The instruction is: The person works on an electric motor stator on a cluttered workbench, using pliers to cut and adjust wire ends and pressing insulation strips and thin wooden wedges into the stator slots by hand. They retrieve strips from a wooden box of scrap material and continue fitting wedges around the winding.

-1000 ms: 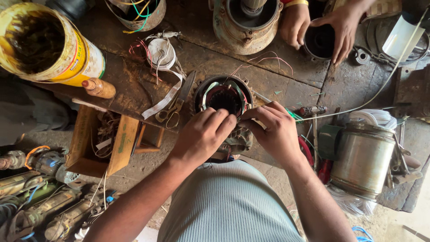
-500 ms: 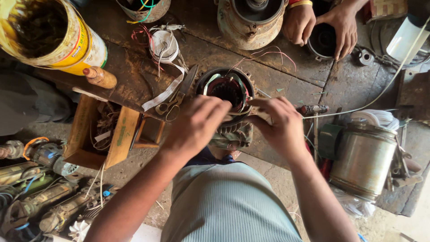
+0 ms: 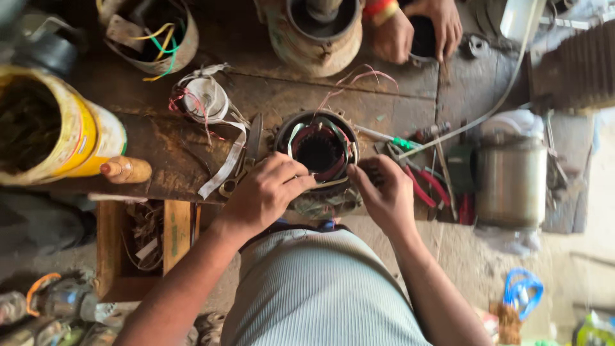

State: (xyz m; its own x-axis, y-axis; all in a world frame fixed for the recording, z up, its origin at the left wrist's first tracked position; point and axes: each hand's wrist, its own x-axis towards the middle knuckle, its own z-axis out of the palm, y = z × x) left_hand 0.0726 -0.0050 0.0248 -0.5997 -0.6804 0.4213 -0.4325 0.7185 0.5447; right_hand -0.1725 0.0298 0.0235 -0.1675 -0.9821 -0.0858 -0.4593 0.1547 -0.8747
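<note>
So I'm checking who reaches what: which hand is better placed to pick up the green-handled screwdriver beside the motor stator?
Probably the right hand. It rests on the right rim of the stator, the side where the screwdriver lies. The left hand is on the opposite side and would have to cross over.

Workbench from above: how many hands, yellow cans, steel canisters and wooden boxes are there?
Wearer's hands: 2, left hand and right hand
Other person's hands: 2
Yellow can: 1
Steel canister: 1
Wooden box: 1
Total: 7
</note>
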